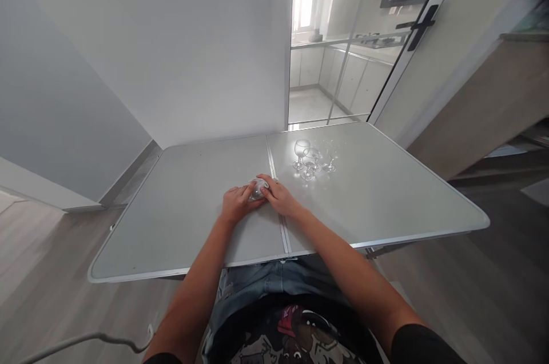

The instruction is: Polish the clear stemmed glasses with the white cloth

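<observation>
Close to the table's centre seam, my left hand [237, 203] and my right hand [278, 196] are closed around a clear drinking glass [258, 188] from both sides. The fingers cover much of it, so its full shape is hidden. A whitish bit shows by the right fingers; whether it is cloth or glare I cannot tell. Beyond my right hand, several clear stemmed glasses stand upright in a cluster, among them a round-bowled wine glass [302, 148]. Their outlines partly overlap.
The pale folding table [189, 227] has a metal rim and a seam across its middle. A wall [206, 55] rises behind it. To the back right is a glass-panelled door with a black handle [420, 27]. A grey cord [98, 336] shows at lower left.
</observation>
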### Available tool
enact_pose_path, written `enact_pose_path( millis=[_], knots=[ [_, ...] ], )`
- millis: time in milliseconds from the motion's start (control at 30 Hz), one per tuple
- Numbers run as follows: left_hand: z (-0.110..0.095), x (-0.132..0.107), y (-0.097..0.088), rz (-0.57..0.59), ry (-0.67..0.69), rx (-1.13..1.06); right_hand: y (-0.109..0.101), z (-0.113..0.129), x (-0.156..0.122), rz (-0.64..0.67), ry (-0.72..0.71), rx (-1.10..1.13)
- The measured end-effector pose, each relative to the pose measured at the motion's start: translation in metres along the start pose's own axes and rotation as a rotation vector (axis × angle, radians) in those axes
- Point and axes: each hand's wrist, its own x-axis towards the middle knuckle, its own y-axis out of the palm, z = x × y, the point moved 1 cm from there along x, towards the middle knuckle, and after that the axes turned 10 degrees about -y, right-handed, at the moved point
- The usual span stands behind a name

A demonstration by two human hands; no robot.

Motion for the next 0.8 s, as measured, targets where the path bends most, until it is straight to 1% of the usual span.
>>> enact_pose_path(
  millis=[100,233,300,367,467,567,633,700,800],
  knots=[
    [-0.002,0.003,0.002,-0.005,-0.021,0.014,0.001,-0.009,0.004,-0.087,0.082,0.158],
    [-0.004,0.005,0.000,-0.024,-0.048,-0.011,0.002,-0.016,0.006,-0.202,0.136,0.385],
    [-0.004,0.005,-0.001,-0.013,-0.072,-0.047,0.001,-0.016,0.005,-0.253,0.150,0.432],
    [-0.002,0.004,0.000,0.010,-0.084,-0.088,-0.002,-0.015,0.003,-0.275,0.148,0.408],
    [0.001,0.002,0.002,-0.007,-0.061,-0.112,-0.005,-0.010,0.000,-0.203,0.087,0.254],
    [0.004,0.000,0.005,-0.095,-0.015,-0.083,-0.008,-0.007,-0.001,-0.127,0.014,0.093],
    [0.005,-0.001,0.008,-0.144,0.016,-0.068,-0.009,-0.006,0.000,-0.095,0.011,0.045],
    [0.005,-0.003,0.011,-0.164,0.041,-0.068,-0.011,-0.006,0.002,-0.073,0.047,0.081],
    [0.004,-0.004,0.016,-0.179,0.052,-0.071,-0.015,-0.005,0.002,-0.094,0.106,0.265]
  ],
)
